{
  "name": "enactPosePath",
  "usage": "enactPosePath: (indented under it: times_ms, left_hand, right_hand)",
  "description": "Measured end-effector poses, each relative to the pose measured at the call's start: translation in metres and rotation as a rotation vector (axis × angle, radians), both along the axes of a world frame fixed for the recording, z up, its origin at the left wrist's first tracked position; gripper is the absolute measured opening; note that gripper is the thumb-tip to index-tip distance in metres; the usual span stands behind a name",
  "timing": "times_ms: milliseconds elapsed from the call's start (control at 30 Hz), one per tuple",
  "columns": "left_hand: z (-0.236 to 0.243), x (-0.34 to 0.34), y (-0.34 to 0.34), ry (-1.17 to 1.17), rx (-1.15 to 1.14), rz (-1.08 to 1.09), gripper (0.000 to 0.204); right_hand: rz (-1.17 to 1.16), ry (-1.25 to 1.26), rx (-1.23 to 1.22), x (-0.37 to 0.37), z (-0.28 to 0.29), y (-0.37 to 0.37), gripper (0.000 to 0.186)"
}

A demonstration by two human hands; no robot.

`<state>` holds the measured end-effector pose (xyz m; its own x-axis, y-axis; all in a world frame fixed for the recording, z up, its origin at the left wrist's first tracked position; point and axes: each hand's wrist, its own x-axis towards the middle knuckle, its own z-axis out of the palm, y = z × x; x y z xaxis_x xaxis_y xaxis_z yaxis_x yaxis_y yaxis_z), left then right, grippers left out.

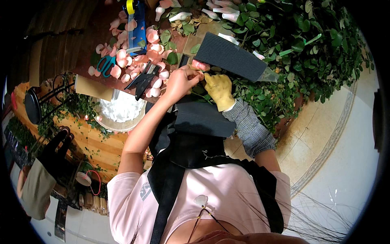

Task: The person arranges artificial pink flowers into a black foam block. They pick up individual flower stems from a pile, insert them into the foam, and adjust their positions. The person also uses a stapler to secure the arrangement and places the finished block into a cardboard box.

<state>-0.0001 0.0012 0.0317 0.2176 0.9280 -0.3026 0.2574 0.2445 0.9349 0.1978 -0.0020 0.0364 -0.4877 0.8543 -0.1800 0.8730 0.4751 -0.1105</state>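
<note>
A pink rose (pixel 200 65) is held head-up at the far side of my hands, in front of a black corrugated sheet (pixel 229 56). My bare left hand (pixel 182 83) pinches just under the bloom, its fingertips closed at the base. My right hand (pixel 219 91), in a yellow glove with a checked sleeve, closes around the stem area beside it. The fingers hide most of the stem. A second black corrugated sheet (pixel 203 118) lies across my lap below the hands. Left of my left hand lies a black stapler (pixel 145 80) among loose pink petals (pixel 153 35).
Teal scissors (pixel 106 66) and a blue tape dispenser (pixel 137 30) lie on the reddish table to the left. Several white-sleeved blooms (pixel 226 10) lie at the back. Leafy stems (pixel 292 24) are heaped right. White pieces (pixel 122 106) fill a basin at left. Another person's legs (pixel 55 154) show lower left.
</note>
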Motion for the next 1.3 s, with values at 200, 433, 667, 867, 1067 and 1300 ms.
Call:
enactPosePath:
  times_ms: [200,433,667,867,1067,1300]
  left_hand:
    - [0.007,-0.008,0.006,-0.374,-0.276,0.257,0.017]
    - [-0.003,-0.045,0.000,0.220,-0.054,0.405,0.016]
    - [-0.004,-0.028,-0.008,0.253,0.194,0.013,0.015]
    - [0.003,-0.022,-0.002,0.237,0.180,-0.071,0.017]
    - [0.006,-0.016,0.002,0.120,-0.064,-0.041,0.024]
    - [0.001,-0.010,0.001,0.058,-0.130,-0.008,0.028]
  right_hand:
    - [0.046,-0.001,0.005,0.001,0.000,0.001,0.015]
    - [0.002,0.072,0.032,0.002,-0.009,0.001,0.013]
    - [0.024,0.144,0.078,0.002,-0.007,0.002,0.016]
    - [0.007,0.151,0.087,0.002,-0.007,0.002,0.016]
    - [0.026,0.122,0.073,0.002,-0.007,0.001,0.015]
    - [0.010,0.129,0.096,0.003,-0.005,0.000,0.014]
